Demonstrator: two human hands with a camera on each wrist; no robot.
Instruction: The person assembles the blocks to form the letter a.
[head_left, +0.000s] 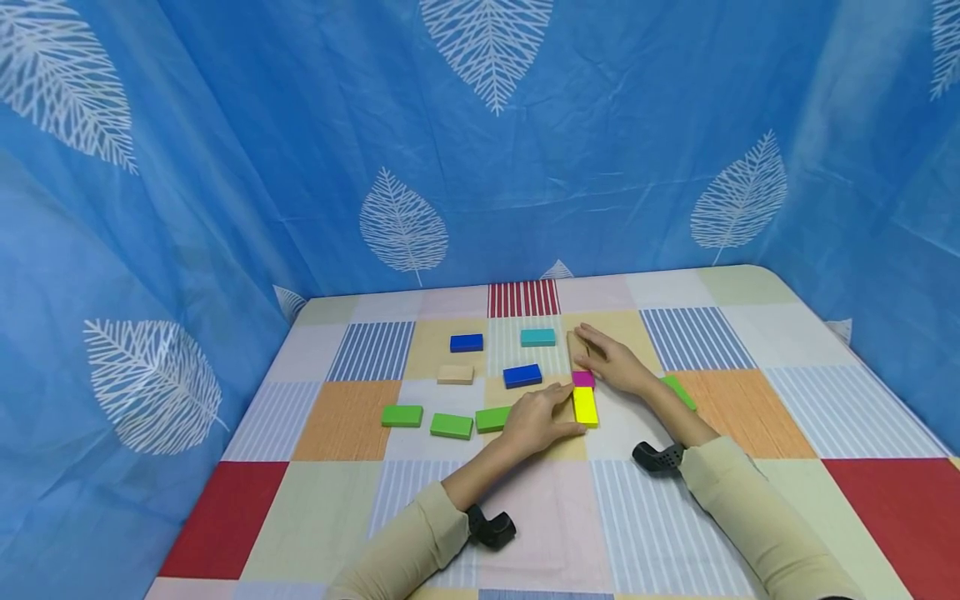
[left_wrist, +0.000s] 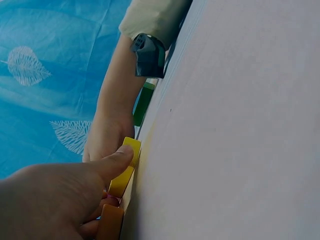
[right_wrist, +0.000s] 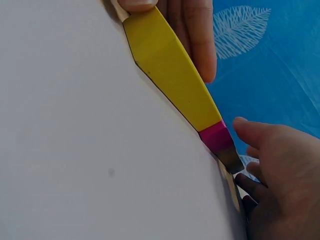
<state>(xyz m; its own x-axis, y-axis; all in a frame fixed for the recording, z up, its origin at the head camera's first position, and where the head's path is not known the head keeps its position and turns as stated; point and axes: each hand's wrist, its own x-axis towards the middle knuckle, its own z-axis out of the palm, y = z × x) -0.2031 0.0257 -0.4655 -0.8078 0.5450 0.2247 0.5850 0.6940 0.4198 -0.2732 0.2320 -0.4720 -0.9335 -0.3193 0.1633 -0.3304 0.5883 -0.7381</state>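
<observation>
A yellow block [head_left: 585, 407] lies flat on the patchwork cloth, its far end against a magenta block [head_left: 582, 379]. Beyond that, a plain wooden block [head_left: 577, 348] continues the line. My left hand [head_left: 534, 421] pinches the yellow block, thumb at its near end and fingers along its left side; in the left wrist view the thumb [left_wrist: 117, 160] presses on that end. My right hand [head_left: 617, 365] is at the wooden block's right side, fingers loosely bent and fingertips by it. The right wrist view shows the right thumb [right_wrist: 247, 127] raised beside the magenta block.
Left of the hands lie several green blocks [head_left: 402, 416], dark blue blocks [head_left: 522, 376], a light wooden block [head_left: 455, 375] and a turquoise block [head_left: 537, 337]. Another green block [head_left: 679, 392] is partly hidden behind the right forearm. A blue leaf-print curtain [head_left: 585, 183] hangs behind the table.
</observation>
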